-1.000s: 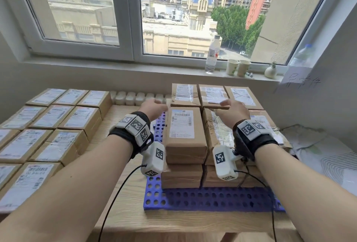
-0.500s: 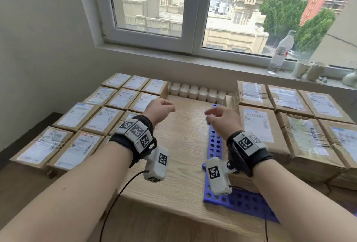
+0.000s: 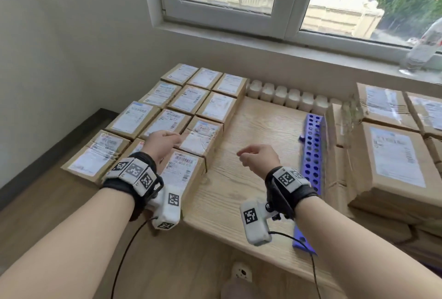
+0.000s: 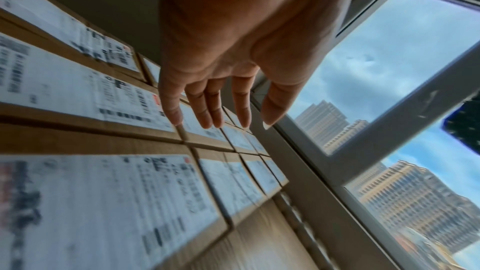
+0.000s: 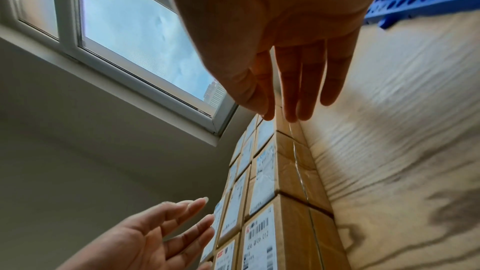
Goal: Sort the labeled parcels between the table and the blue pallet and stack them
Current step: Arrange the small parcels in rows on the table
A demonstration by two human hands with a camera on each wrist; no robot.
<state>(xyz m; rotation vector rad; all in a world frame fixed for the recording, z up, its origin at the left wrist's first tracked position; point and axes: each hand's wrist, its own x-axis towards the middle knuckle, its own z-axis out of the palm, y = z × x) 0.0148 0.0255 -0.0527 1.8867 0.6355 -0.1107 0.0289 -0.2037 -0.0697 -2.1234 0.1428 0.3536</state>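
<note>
— Parcels [image 3: 191, 117] first: is either hand holding one?
— No. The left hand [image 3: 162, 143] hangs over the grid of small labeled boxes on the left part of the table [image 3: 258, 145], and the right hand [image 3: 259, 158] hovers over bare wood between that grid and the blue pallet [image 3: 313, 148]. Neither holds anything.
— How open are they?
— From the head camera the knuckles hide the fingers, so both look loosely curled. The wrist cameras settle it: the left fingers [image 4: 205, 110] are stretched out and slightly spread just above the labels, though I cannot tell if a tip touches cardboard. The right fingers [image 5: 306, 89] are straight and close together, clear of the wood.
— Anything else only one view gives?
— The right wrist view catches the left hand's palm beside the box grid, and shows the taped side of the nearest row. The head view alone shows the bigger stacked parcels [image 3: 392, 155] on the pallet at right, a row of white containers [image 3: 287, 94] against the wall, and a bottle [image 3: 425, 47] on the window sill.
</note>
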